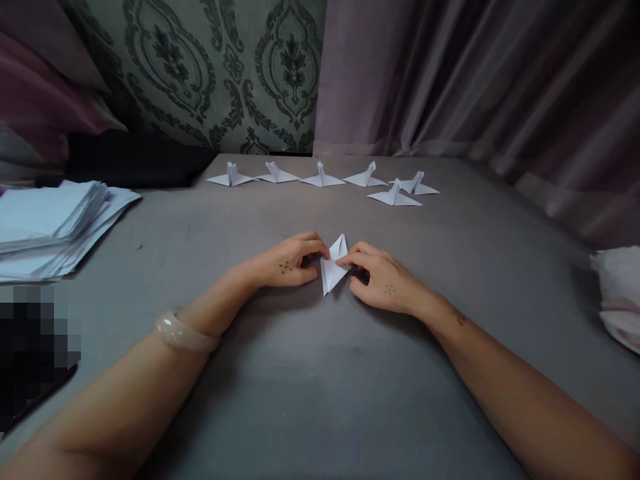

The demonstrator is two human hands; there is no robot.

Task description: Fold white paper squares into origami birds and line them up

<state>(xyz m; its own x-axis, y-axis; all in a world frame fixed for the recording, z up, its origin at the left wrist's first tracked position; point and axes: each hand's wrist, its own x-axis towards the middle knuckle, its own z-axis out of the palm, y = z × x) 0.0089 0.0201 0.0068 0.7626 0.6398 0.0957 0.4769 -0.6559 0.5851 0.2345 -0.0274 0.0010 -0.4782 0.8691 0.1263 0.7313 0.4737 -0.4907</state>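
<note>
A small folded white paper figure [333, 267] rests on the grey surface [320, 373] between my two hands. My left hand [287, 265] pinches its left side with fingers curled, a pale bangle on that wrist. My right hand [383, 280] pinches the right side, fingers bent inward. The paper's pointed tip stands up between the fingertips.
Several finished white paper birds [323, 177] sit in a row at the far edge. A stack of white paper sheets [50, 223] lies at the left. A white crumpled item [620, 293] is at the right edge. Curtains and patterned fabric hang behind.
</note>
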